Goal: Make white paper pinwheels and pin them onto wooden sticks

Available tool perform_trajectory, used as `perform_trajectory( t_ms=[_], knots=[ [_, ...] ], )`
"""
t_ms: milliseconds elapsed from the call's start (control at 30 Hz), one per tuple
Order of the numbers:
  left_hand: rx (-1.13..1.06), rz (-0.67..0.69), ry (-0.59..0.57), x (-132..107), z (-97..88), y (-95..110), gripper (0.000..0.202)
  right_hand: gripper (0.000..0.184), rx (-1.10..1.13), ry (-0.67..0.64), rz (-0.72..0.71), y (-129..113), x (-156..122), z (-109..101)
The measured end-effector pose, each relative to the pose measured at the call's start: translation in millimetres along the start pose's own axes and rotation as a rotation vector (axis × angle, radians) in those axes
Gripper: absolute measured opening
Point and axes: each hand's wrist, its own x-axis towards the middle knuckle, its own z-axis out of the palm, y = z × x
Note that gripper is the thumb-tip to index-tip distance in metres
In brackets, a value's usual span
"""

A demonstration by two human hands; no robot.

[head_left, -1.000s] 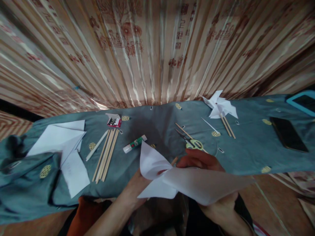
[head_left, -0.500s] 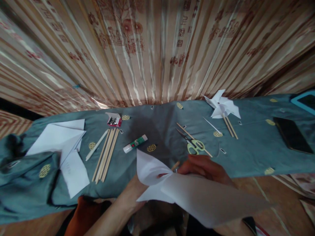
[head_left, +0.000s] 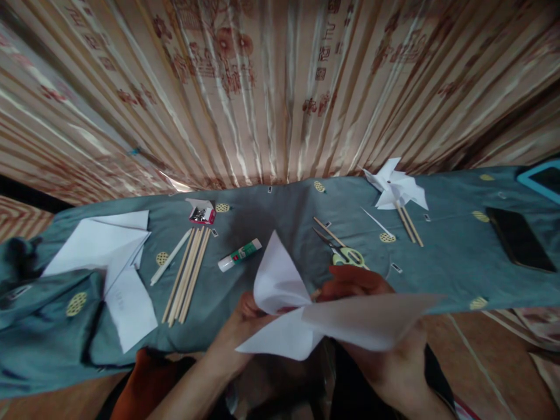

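A white paper pinwheel with curled blades is held up in front of me, over the near edge of the table. My left hand is closed on the pinwheel's left side, its fingertips hidden behind the paper. My right hand is closed behind the right blade. The tip of a wooden stick pokes out by the right fingers, close to the pinwheel's centre; the rest of the stick is covered. Just beyond my right hand lie scissors with light green handles, resting against another thin stick.
Left of centre lie a glue stick, several wooden sticks, a white pen-like stick and a small box of metal pins. Paper sheets lie far left. Another pinwheel and a phone are on the right.
The pinwheel has turned in my hands: its upper blade now points up and the right blade has risen. My left hand shows more beside the paper, and my right hand has shifted slightly.
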Motion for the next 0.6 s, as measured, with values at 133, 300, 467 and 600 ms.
perform_trajectory(
  t_ms=[133,300,467,600],
  knots=[
    [0.173,0.227,-0.034,4,-6.9,-2,0.027,0.038,0.201,0.028,0.090,0,18,7],
    [0.132,0.285,0.100,12,-2.4,-7,0.022,0.032,0.428,0.027,0.260,13,39,16],
    [0.225,0.323,0.101,14,-0.1,-11,0.020,0.034,0.508,0.030,0.366,27,50,22],
    [0.336,0.422,0.134,11,-2.0,-6,0.017,0.034,0.505,0.001,0.401,35,52,25]
  ],
)
